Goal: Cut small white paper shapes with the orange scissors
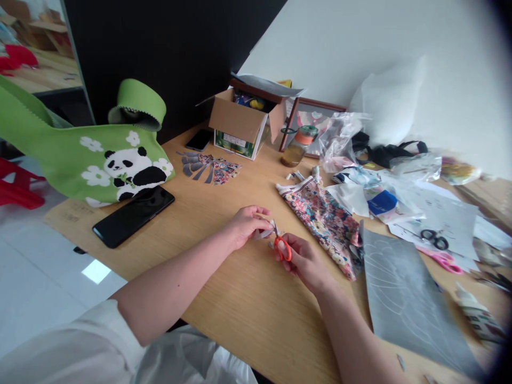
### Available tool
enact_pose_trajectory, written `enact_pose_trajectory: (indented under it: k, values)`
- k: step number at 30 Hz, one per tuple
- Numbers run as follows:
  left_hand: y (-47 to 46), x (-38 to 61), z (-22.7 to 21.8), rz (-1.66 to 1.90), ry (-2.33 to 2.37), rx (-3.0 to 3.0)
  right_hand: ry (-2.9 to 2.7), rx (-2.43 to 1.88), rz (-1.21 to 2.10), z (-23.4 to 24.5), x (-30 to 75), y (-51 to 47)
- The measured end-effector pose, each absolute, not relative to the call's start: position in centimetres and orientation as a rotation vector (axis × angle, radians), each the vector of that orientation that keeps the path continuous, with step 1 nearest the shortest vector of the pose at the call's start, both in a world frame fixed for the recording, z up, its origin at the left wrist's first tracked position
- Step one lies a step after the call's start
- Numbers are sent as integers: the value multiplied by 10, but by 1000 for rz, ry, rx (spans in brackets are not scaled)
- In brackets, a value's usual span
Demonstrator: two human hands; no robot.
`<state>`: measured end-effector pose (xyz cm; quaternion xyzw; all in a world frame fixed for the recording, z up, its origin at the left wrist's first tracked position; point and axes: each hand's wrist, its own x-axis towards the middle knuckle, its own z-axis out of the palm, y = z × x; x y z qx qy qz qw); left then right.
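Smack in the middle of what I'm looking at is a small pale scrap (262,233), just above the worktop (228,298), its edge up at the blades of some orange scissors (283,249). The left hand (245,226) has the scrap pinched in its fingertips, so it sits right at the ends of those fingers. The right hand (301,258) is clenched on the scissors, fingers curled round the handles, blades pointing at the left hand. Whether they're actually biting into the scrap, I can't tell.

Just beyond the right hand there's a flowery cloth (326,216), and further up the worktop a fan of cut pieces (218,168), some grey, some floral.

Writing-wise: the blue-and-white packet (382,202) has pale lettering on its blue patch, too small for me to read. Same with the printed label on the cardboard box (236,120), and the glue-type bottle (478,314) over on the right is too blurry.

Also on the right: a grey sheet (400,288) with pale curved lines, plus pink scissors (446,261). Off to the left, a black phone (134,216) lies against a green panda bag (90,160).
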<state>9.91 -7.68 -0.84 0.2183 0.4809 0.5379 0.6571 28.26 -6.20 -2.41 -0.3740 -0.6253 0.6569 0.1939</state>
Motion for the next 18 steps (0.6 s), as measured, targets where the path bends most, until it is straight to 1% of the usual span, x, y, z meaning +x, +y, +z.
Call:
enact_pose_trajectory:
  k: [18]
  values:
    - [-75, 95, -12, 1191, 1057, 569, -1760, -1045, 1836, -26, 284, -60]
